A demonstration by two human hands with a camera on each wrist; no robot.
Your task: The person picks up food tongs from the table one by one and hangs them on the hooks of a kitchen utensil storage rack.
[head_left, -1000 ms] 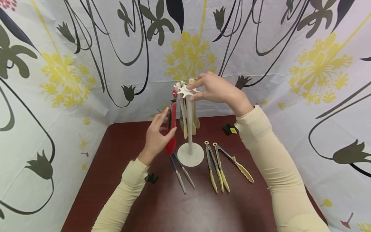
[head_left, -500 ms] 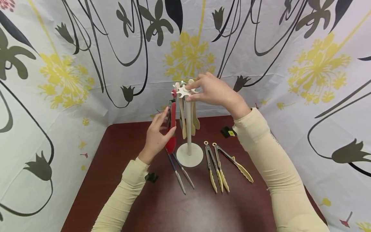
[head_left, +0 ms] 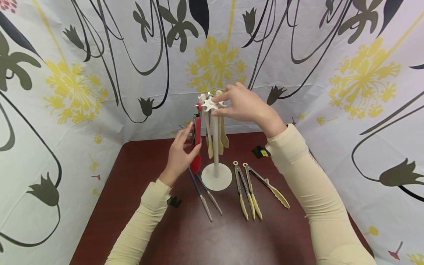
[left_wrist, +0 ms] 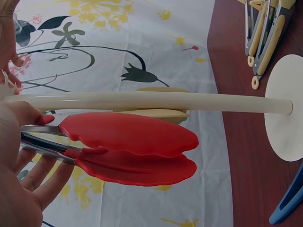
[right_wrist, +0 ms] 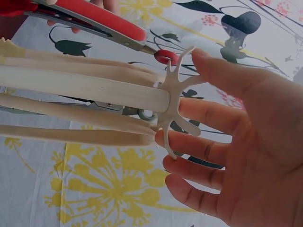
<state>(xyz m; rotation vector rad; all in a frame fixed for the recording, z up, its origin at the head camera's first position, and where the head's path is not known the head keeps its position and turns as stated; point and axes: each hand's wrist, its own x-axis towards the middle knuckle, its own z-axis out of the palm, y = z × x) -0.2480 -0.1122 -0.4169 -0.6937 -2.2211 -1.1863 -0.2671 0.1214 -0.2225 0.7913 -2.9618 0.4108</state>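
My left hand [head_left: 179,156] holds a pair of red-handled tongs [head_left: 198,134] between thumb and fingers, upright at the left side of a white utensil stand [head_left: 216,147]. Their red scalloped heads [left_wrist: 132,135] point down, slightly apart. In the right wrist view, the tongs' red hanging ring [right_wrist: 166,57] is right at one of the hooks on the stand's top [right_wrist: 175,92]. My right hand [head_left: 246,103] pinches that hooked top, thumb on one hook and fingertips at the others. Several cream utensils [right_wrist: 85,135] hang from the far side hooks.
Two pairs of cream-tipped tongs [head_left: 244,209] lie to the right of the stand's round base [head_left: 223,182]. Blue tongs with pale tips [head_left: 205,209] lie in front of it at the left. A flower-patterned cloth [head_left: 132,88] surrounds the dark red table [head_left: 109,206].
The red tongs have risen slightly in my left hand, their ring staying near the hook. My right hand keeps its hold on the stand's top.
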